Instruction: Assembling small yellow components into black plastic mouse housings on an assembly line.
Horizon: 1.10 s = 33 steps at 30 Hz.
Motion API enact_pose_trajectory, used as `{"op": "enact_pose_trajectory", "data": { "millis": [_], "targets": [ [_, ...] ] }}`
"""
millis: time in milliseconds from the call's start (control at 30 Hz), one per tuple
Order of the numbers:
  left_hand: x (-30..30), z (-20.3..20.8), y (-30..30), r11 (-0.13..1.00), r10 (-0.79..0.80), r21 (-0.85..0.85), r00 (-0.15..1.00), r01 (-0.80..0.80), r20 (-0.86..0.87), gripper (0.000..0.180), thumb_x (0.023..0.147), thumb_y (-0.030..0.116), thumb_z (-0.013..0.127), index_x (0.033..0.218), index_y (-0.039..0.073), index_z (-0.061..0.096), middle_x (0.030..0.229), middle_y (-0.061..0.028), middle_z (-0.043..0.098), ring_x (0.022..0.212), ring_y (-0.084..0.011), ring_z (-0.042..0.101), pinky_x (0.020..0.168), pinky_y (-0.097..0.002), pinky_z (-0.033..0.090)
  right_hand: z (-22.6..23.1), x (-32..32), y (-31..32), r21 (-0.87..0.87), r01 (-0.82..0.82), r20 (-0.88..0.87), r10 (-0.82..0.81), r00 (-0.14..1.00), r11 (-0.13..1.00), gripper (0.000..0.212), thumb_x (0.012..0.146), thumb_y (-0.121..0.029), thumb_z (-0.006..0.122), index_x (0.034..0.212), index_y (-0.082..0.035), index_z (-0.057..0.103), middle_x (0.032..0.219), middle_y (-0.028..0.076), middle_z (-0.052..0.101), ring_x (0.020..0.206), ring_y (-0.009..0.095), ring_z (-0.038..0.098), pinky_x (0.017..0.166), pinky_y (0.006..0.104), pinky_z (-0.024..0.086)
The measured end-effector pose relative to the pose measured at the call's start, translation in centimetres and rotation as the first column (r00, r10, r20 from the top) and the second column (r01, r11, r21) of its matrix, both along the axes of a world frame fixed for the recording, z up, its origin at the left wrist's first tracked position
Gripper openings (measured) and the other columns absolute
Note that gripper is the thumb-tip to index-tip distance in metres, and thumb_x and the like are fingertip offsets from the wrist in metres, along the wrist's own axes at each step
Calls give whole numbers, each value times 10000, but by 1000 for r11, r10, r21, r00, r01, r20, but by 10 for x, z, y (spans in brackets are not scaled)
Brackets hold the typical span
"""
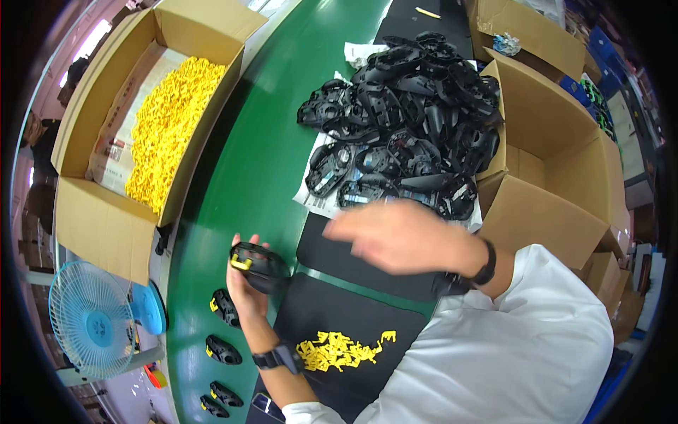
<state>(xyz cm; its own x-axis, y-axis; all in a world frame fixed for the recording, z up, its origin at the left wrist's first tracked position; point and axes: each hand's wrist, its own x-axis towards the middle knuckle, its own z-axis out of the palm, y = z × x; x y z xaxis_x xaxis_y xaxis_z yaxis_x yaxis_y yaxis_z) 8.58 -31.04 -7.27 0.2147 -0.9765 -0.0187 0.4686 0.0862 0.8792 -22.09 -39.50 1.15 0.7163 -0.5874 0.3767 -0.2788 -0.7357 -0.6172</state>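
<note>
**A:** what've you got there?

**B:** A black shell (265, 271), up in my left hand (247, 293), just off the far left corner of the near mat (353, 305). Fingers are curled round it, I'd guess so its yellow clip (241, 262) stays clear of my palm.

**A:** other hand?

**B:** My right hand (399, 237) is out past the mat's far edge, fingers loosely stretched. Too blurred to tell if anything's pinched in it.

**A:** and the layout?

**B:** Yellow heap (337, 352) sits on the mat, probably for easy reach. Left of the mat there's a spaced line of clipped shells (224, 350), likely kept apart from the shell pile (417, 113) beyond the mat. That pile's on paper (322, 205), maybe against scratches. Farther out, a yellow-filled carton (85, 138) is far left of the mat, and an open carton (547, 219) is off its far right.
</note>
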Motion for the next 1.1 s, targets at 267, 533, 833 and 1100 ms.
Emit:
{"op": "enact_pose_trajectory", "data": {
  "millis": [267,533,833,1100],
  "targets": [
    [75,-48,-30,885,214,281,861,-371,462,601,931,204,665,1430,-10,407,1398,-224,486,1258,-254,506,1032,-373,413,-17,-49,-133,-460,518,-176,-646,743,721,494,829,-350,702,1203,-42,605,1051,175,681,1004,353,625,862,448,502],
    [29,21,40,803,560,-189,606,-566,565,248,987,102,524,1200,-17,570,1213,-129,598,1121,-201,576,942,-342,476,-21,-31,-164,-396,547,-332,-670,664,738,586,726,-318,728,1237,-78,571,924,200,691,900,382,663,801,446,531],
    [-68,34,156,957,-204,182,971,225,-126,899,910,710,371,1409,-37,369,1232,-240,592,923,-302,676,645,-380,602,51,11,-24,-236,-197,-89,181,979,951,485,745,-36,650,1230,-61,634,1180,130,644,1081,316,622,940,392,507],
    [-116,16,241,890,-125,343,885,300,-448,989,826,655,485,1450,-94,316,1396,-236,474,1289,-300,486,1107,-384,340,-18,73,111,-241,-898,117,929,350,368,220,849,-157,599,1051,-94,657,1138,29,644,1046,202,634,738,302,554]
  ]
}}
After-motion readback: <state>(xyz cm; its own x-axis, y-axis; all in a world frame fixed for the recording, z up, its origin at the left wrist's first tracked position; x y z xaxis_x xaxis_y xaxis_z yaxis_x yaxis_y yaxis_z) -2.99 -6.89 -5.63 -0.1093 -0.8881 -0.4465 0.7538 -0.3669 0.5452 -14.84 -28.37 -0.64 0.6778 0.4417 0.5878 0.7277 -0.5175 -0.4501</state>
